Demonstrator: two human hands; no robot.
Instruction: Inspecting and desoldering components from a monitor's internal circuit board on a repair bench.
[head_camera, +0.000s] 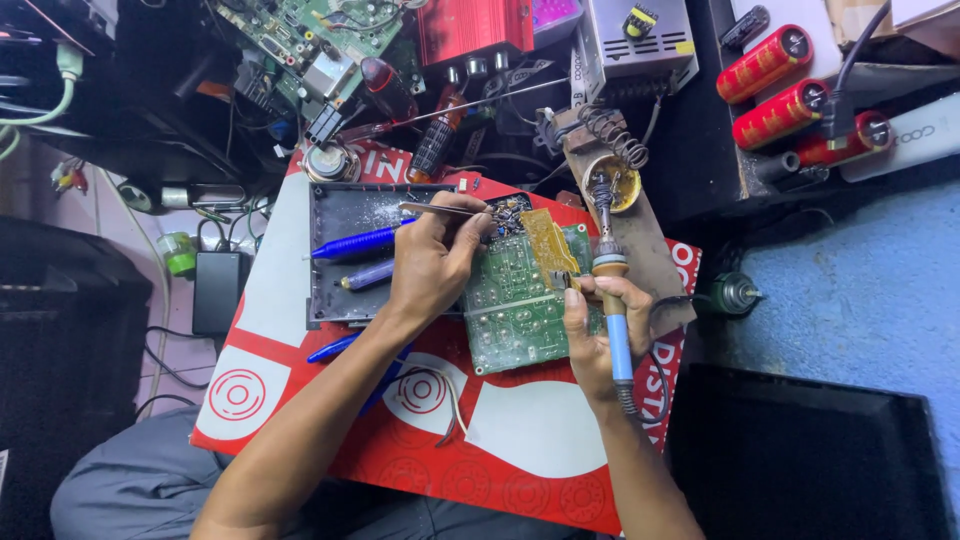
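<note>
While a grey-clad lap shows at the lower left of the frame, a red-and-white board (300, 300) lies across the middle as a work surface. On its upper left part sits a dark tray (335, 215) with a blue-handled tool (355, 242) lying in it. Just right of that, the left hand (435, 262) is closed around metal tweezers (440, 210), whose tips point right towards a cluster of parts at the top edge of the green circuit board (515, 305). That board lies at the centre of the frame, between the two hands. The right hand (598, 330) is curled tight around the blue handle of a soldering iron (612, 300), its tip aimed up towards the coiled stand (610, 140). Three red cylinders (790, 90) lie at the upper right.
</note>
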